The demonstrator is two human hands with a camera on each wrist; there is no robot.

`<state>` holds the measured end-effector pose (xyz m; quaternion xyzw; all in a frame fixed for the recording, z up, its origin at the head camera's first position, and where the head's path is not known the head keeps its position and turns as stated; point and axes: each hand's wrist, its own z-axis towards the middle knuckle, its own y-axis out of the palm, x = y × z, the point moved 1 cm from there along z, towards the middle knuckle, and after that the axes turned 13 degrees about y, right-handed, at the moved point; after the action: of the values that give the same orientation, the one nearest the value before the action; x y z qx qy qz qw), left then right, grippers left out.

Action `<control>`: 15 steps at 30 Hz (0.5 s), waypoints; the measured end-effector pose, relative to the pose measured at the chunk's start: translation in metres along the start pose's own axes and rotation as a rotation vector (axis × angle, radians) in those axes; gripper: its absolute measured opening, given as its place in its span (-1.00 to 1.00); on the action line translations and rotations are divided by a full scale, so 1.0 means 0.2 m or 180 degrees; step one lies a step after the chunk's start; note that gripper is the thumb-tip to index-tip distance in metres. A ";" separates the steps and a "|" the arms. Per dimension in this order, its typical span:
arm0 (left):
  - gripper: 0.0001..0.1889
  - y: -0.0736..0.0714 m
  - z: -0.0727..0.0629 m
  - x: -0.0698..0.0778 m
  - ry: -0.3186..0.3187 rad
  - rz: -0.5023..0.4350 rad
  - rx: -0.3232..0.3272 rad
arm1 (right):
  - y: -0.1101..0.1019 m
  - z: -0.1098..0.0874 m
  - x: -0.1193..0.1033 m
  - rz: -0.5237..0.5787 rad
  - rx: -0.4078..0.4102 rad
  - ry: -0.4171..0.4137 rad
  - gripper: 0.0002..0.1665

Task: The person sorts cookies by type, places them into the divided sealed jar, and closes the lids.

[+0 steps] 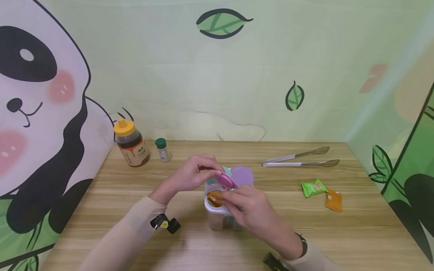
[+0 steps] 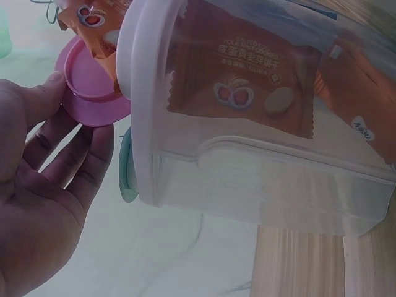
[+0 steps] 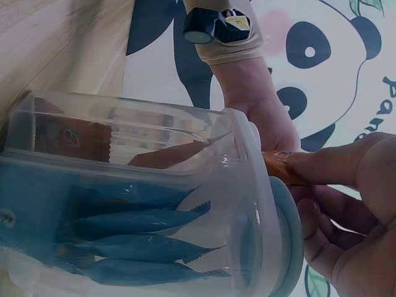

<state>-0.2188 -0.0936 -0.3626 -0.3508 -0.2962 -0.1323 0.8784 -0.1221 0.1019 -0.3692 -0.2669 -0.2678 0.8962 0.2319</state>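
Note:
A clear food container [image 1: 215, 221] with a white rim stands on the table, split into compartments with coloured flip lids. My left hand [image 1: 193, 174] pinches the raised pink lid [image 1: 226, 180] between thumb and fingers. Between the fingertips of my right hand [image 1: 253, 209] is an orange cookie packet [image 1: 214, 198], partly in the round opening under that lid. Through the wall in the left wrist view, other orange packets [image 2: 241, 77] lie in this compartment. Several blue packets [image 3: 136, 216] fill a neighbouring one, seen in the right wrist view. A purple lid [image 1: 242, 175] stands behind.
Right of the container lie a green packet [image 1: 313, 188] and another orange packet [image 1: 333, 200]. Tongs [image 1: 288, 164] with white handles are behind them. At the back left stand a yellow-capped jar [image 1: 132, 145] and a small green-capped shaker [image 1: 163, 150].

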 end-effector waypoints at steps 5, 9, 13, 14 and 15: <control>-0.87 0.00 0.00 0.00 -0.0002 -0.0001 -0.0001 | 0.00 0.00 -0.02 -0.0160 -0.0045 0.0082 -0.79; -0.87 0.00 0.00 0.01 0.0012 -0.0005 0.0011 | 0.01 0.00 -0.02 -0.0283 -0.0086 0.0059 -0.80; -0.87 0.00 0.00 0.01 0.0008 0.0002 0.0031 | 0.03 0.00 -0.03 -0.0507 -0.0301 -0.0046 -0.80; -0.87 0.00 0.00 0.01 -0.0001 0.0009 0.0028 | 0.03 0.00 -0.04 -0.0547 -0.0358 -0.0064 -0.79; -0.87 0.00 0.00 0.01 -0.0007 0.0017 0.0022 | 0.04 0.00 -0.04 -0.0591 -0.0415 -0.0069 -0.80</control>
<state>-0.2180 -0.0931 -0.3617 -0.3487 -0.2967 -0.1286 0.8797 -0.1185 0.0921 -0.3705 -0.2458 -0.3516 0.8544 0.2932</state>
